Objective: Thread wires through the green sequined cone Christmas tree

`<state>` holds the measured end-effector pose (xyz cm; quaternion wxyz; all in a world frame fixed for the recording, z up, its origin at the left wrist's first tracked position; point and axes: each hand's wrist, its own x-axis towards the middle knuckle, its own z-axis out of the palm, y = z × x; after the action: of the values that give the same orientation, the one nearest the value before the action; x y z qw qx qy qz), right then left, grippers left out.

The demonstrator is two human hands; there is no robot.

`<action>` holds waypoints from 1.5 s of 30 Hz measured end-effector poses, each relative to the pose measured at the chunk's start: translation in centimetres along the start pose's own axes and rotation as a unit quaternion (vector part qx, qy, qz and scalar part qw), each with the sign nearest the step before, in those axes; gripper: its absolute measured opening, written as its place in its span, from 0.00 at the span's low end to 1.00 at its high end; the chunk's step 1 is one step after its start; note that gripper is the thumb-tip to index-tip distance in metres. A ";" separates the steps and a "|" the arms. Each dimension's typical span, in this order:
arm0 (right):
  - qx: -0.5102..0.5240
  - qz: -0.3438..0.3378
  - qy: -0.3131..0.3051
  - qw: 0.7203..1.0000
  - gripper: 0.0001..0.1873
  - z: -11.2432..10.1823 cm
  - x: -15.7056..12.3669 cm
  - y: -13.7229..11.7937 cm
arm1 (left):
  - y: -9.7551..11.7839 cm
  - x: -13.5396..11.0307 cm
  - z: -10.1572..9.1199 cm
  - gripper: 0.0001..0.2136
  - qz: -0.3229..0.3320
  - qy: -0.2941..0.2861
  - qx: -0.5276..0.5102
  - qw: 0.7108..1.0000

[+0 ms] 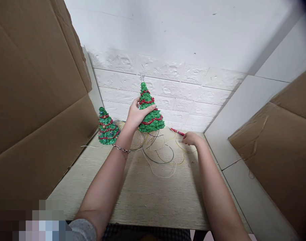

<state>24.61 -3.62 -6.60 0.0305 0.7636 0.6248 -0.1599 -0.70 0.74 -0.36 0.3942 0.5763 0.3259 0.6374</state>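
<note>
The larger green tree (153,117) stands out in front of the white brick-patterned wall (170,72), near the far edge of the surface (163,197), and is the landmark here. The left hand (138,114) has its grip closed around the tree's middle, thumb across the front and fingers passing behind; whether the base touches anything cannot be told. To the tree's right, the right hand (192,138) has curled fingers at the near end of a red pen-like stick (177,131); I cannot tell whether that grip pinches it or merely rests beside it. Below the tree and to both sides lie thin looped wires (173,154), and to its left stands a smaller green tree (108,131). The larger tree looks like a stiff moulded piece, probably light enough for one hand, its ridged tiers giving decent purchase though the glossy finish may slip a little. The wide lower body seems the best place to take hold; the thin clear topper (142,78) at its peak looks most fragile and is best left alone. Pale marks on the red stick are too small to read, and no brand or label is legible elsewhere.
</note>
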 end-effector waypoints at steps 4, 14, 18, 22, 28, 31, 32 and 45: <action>-0.037 0.034 0.067 0.996 0.17 0.2 0.0 0.2 | -0.1 0.1 0.0 0.23 -0.012 0.000 -0.025 1.000; -0.062 -0.097 0.102 0.988 0.15 3.8 1.5 -3.6 | 0.5 -0.4 0.3 0.24 -0.029 -0.014 0.002 0.999; -0.053 -0.117 0.129 0.983 0.13 3.9 1.8 -3.1 | 0.3 -0.5 0.2 0.23 -0.037 -0.020 -0.001 0.999; -0.017 -0.110 0.178 0.978 0.13 3.1 1.1 -2.6 | 0.1 -0.5 0.2 0.23 -0.068 -0.030 -0.012 0.997; 0.126 -0.058 0.305 0.942 0.19 0.8 0.0 -2.9 | 0.3 -0.8 0.6 0.23 -0.131 -0.058 0.005 0.990; 0.255 -0.046 0.353 0.899 0.20 -0.2 -0.2 -3.3 | 0.3 -1.2 0.9 0.22 -0.165 -0.122 -0.007 0.979; 0.272 -0.046 0.360 0.891 0.21 -0.5 -0.3 -3.4 | 0.4 -1.3 1.0 0.22 -0.172 -0.144 -0.015 0.974; 0.509 -0.272 0.104 0.810 0.11 -1.5 -4.0 -6.7 | 1.5 -2.9 2.5 0.19 -0.180 -0.364 -0.067 0.911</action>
<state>17.77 -5.60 -3.00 -0.4723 0.4808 0.6358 -0.3762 1.62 -2.65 -0.10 0.6315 0.6720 0.2143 0.3221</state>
